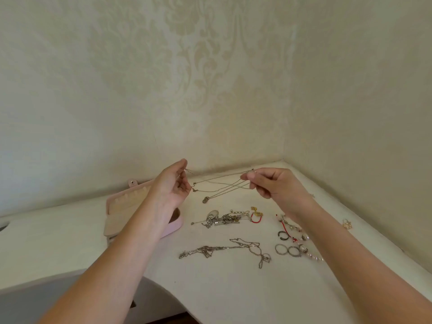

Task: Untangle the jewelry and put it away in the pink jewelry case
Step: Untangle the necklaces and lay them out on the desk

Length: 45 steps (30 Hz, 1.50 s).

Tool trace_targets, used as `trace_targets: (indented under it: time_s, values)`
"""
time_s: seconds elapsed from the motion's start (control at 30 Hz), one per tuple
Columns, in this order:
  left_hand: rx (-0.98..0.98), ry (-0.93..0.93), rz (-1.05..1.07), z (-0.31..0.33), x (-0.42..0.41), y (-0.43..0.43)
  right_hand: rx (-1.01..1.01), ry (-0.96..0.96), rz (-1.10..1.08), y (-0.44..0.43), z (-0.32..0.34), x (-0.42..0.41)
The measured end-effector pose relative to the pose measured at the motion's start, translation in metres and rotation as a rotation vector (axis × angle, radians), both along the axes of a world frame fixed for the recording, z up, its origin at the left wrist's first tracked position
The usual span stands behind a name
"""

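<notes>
Left hand [171, 184] and right hand [277, 183] fingers are pinching a chain [222, 186] above the counter [210, 291]. The left forearm [131, 244] is hiding part of the case [119, 206]; tangles [222, 218] and rings [287, 250] are lying right of it.

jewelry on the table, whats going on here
A person seems to be untangling thin chains, pinching them with the left hand and the right hand and holding them stretched above the white table. The pink case lies open behind the left forearm. More jewelry waits on the table: a tangled silver pile, a long chain and some rings.
</notes>
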<state>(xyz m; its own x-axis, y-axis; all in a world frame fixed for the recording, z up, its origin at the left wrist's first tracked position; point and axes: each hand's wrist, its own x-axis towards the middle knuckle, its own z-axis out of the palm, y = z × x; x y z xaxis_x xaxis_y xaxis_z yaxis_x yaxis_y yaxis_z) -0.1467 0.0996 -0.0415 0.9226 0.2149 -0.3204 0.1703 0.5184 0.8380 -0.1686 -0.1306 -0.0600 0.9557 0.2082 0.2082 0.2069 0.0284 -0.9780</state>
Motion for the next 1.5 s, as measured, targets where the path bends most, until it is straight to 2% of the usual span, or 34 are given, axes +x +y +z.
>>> trace_targets:
  time_s: [0.1,0.17,0.23,0.33,0.4,0.53,0.6,0.73,0.8,0.87,1.0,1.07,1.2,1.3,1.5]
  values:
    - [-0.157,0.016,0.031,-0.007,0.009,0.009,0.085,0.129,-0.026,-0.007,-0.004,0.025]
    - [-0.255,0.060,0.031,-0.014,0.015,0.010,0.074,0.211,-0.045,-0.011,-0.007,0.041]
    - [-0.353,0.110,0.029,-0.024,0.020,0.006,-0.049,0.252,-0.112,-0.012,-0.013,0.056]
    - [-0.444,0.196,0.011,-0.040,0.021,-0.008,-0.450,0.237,-0.305,-0.011,-0.021,0.074]
    - [-0.517,0.244,0.031,-0.048,0.019,-0.015,-0.621,0.242,-0.341,-0.009,-0.025,0.084]
    - [-0.613,0.269,0.105,-0.046,0.015,-0.019,-0.748,0.314,-0.339,0.001,-0.032,0.094]
    - [-0.571,0.265,0.140,-0.041,0.012,-0.020,-0.773,0.308,-0.352,0.003,-0.033,0.096]
    - [-0.380,0.183,0.104,-0.027,-0.004,-0.019,-0.714,0.206,-0.355,0.005,-0.036,0.095]
    - [-0.213,0.101,0.006,-0.025,-0.014,-0.020,-0.657,0.136,-0.295,0.007,-0.034,0.085]
    - [0.149,-0.038,-0.183,-0.030,-0.026,-0.026,-0.721,0.060,-0.164,0.008,-0.029,0.068]
    - [1.144,-0.364,-0.516,-0.053,-0.040,-0.037,-0.870,-0.031,0.185,0.005,-0.013,0.022]
    - [1.383,-0.414,-0.606,-0.069,-0.038,-0.038,-0.955,-0.007,0.339,0.004,-0.013,-0.003]
    - [1.706,-0.372,-0.809,-0.093,-0.037,-0.035,-1.035,0.066,0.368,0.000,-0.024,-0.026]
    - [1.724,-0.365,-0.843,-0.096,-0.042,-0.032,-1.106,0.068,0.384,-0.006,-0.020,-0.028]
    - [1.812,-0.409,-0.904,-0.099,-0.064,-0.029,-1.330,0.104,0.616,-0.016,-0.003,-0.044]
